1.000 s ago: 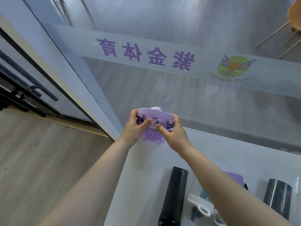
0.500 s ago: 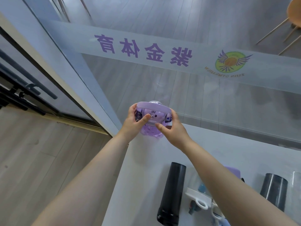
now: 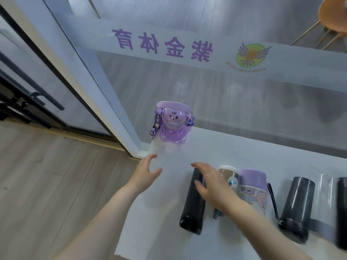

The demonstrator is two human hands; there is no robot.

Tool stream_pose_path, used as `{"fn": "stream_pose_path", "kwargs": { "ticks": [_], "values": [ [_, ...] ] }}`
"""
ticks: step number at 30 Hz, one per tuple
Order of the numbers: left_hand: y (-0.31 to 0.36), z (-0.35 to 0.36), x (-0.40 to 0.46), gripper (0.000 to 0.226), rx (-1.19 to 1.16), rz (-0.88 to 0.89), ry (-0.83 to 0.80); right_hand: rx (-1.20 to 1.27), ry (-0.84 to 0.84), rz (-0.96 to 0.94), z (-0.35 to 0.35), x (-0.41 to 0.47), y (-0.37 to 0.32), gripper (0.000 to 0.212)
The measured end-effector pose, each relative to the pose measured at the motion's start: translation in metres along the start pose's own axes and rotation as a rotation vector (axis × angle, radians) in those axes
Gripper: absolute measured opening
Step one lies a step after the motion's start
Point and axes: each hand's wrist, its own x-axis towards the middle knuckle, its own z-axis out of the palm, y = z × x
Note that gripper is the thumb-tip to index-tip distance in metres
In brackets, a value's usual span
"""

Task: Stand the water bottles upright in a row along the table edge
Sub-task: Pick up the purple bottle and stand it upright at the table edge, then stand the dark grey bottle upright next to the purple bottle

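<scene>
The purple bear bottle (image 3: 171, 126) stands up at the table (image 3: 234, 145) corner. Both hands, left hand (image 3: 144, 173) and right hand (image 3: 212, 182), have wide, empty fingers. Grab the black bottle (image 3: 193, 201) around its middle next.

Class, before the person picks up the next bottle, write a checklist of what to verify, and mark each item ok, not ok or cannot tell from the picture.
1. Purple bear bottle stands upright at the far corner of the table: ok.
2. Left hand is empty and open: ok.
3. Right hand is empty, above the lying bottles: ok.
4. Black bottle nearest the right hand is upright: not ok, it lies on its side.
5. Space beside the purple bear bottle for the next one: ok.
6. Lids on the lying bottles are tight: cannot tell.
</scene>
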Motion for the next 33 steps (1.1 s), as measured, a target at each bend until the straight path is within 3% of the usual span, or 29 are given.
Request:
{"fn": "stream_pose_path", "kwargs": {
  "ticks": [3,5,10,13,18,23,28,33],
  "values": [
    [-0.030,0.016,-0.028,0.057,0.125,-0.021,-0.083,-0.172,-0.044,-0.131,0.022,-0.024,0.006,0.050],
    [-0.045,0.024,-0.043,0.058,0.267,-0.010,-0.113,-0.329,-0.070,-0.217,0.038,-0.035,0.013,0.060],
    [-0.078,0.040,-0.068,0.059,0.566,0.121,-0.040,-0.619,-0.198,-0.263,0.056,-0.048,0.019,0.084],
    [-0.095,0.049,-0.077,0.068,0.598,0.166,0.001,-0.716,-0.210,-0.272,0.061,-0.048,0.018,0.086],
    [-0.102,0.061,-0.076,0.060,0.605,0.175,0.084,-0.746,-0.151,-0.308,0.068,-0.046,0.020,0.080],
    [-0.106,0.065,-0.074,0.055,0.632,0.157,0.131,-0.460,0.026,-0.257,0.061,-0.040,0.011,0.081],
    [-0.109,0.067,-0.072,0.056,0.671,0.155,0.140,0.005,0.224,-0.065,0.037,-0.022,0.011,0.076],
    [-0.112,0.069,-0.070,0.058,0.676,0.172,0.147,0.376,0.384,0.142,0.011,-0.001,0.017,0.053]
  ]
}}
